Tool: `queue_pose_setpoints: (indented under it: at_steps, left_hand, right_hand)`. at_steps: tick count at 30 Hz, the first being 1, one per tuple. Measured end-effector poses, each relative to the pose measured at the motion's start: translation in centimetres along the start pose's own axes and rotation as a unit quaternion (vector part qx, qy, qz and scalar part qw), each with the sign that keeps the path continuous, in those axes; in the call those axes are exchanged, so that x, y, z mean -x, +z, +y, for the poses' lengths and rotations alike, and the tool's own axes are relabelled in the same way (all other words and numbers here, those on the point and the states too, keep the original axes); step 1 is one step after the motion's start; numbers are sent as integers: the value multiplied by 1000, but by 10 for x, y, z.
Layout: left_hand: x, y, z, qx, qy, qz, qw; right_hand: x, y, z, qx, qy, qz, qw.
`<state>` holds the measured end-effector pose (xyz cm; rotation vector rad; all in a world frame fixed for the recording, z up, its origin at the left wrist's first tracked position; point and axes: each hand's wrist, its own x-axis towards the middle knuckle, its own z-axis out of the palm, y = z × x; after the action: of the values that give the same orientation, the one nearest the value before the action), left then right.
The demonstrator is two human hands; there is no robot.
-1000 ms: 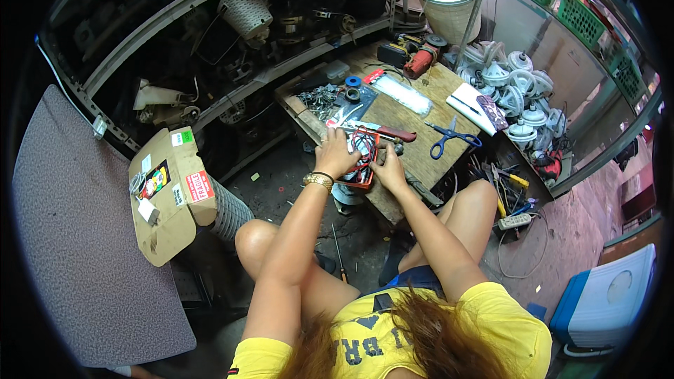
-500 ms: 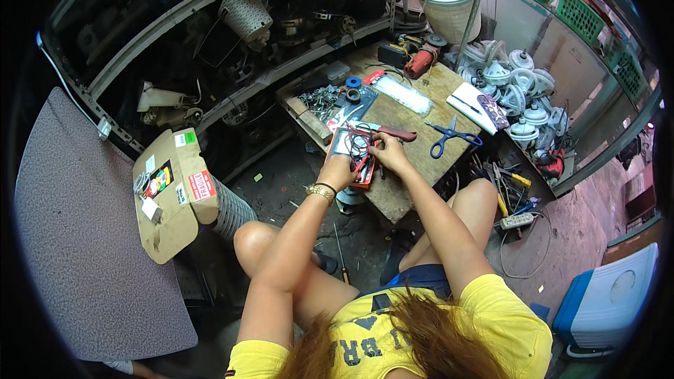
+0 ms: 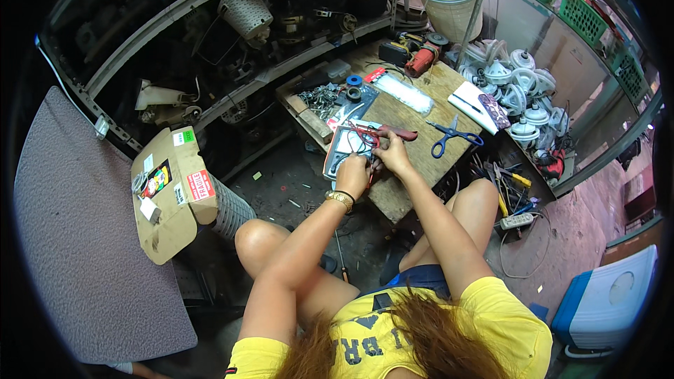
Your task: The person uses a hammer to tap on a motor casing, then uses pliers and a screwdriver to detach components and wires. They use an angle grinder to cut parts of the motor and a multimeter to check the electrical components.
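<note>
At the table's near left corner, a small shallow box [image 3: 333, 156] with a pale inside lies tilted against the edge. Thin dark red and black wires [image 3: 360, 137] loop over it. My left hand [image 3: 353, 175] is at the box's near side, fingers closed on the wires. Close by on the right, my right hand [image 3: 393, 154] has its fingers curled and pinched on the same wires. The fingertips partly hide what they grip. Just beyond the right hand lies a tool with a dark red handle [image 3: 398, 133].
On the wooden table [image 3: 400, 193] lie blue-handled scissors [image 3: 453, 137], a notebook [image 3: 476, 109], a clear plastic packet [image 3: 404, 93], a red grinder [image 3: 423, 60] and metal parts [image 3: 324, 102]. White round parts [image 3: 523, 84] are heaped at right. A cardboard box [image 3: 168, 203] stands left.
My left hand has shifted right and slightly down, close to my right hand. More of the box's pale inside shows, and the wires have moved off it toward the right.
</note>
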<state>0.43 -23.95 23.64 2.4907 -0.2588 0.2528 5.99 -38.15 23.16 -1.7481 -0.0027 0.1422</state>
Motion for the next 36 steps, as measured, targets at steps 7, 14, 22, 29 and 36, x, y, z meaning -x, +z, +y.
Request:
queue_pose_setpoints:
  at_steps: [7, 14, 22, 29, 36]
  left_hand:
    - [-10, -33, -5, 3, -37, -45, 998]
    - [-14, -52, -3, -63, -100, 25, 993]
    - [-22, -20, -48, 104, -236, -68, 964]
    - [-26, -10, -70, 116, -227, -74, 964]
    - [-33, 9, -92, 185, -243, -76, 949]
  right_hand:
    - [7, 13, 5, 64, -63, 36, 995]
    - [10, 15, 25, 239, -102, 123, 958]
    - [18, 1, 24, 245, -183, 108, 946]
    - [28, 20, 4, 262, -212, 86, 938]
    - [61, 60, 7, 473, -254, 33, 843]
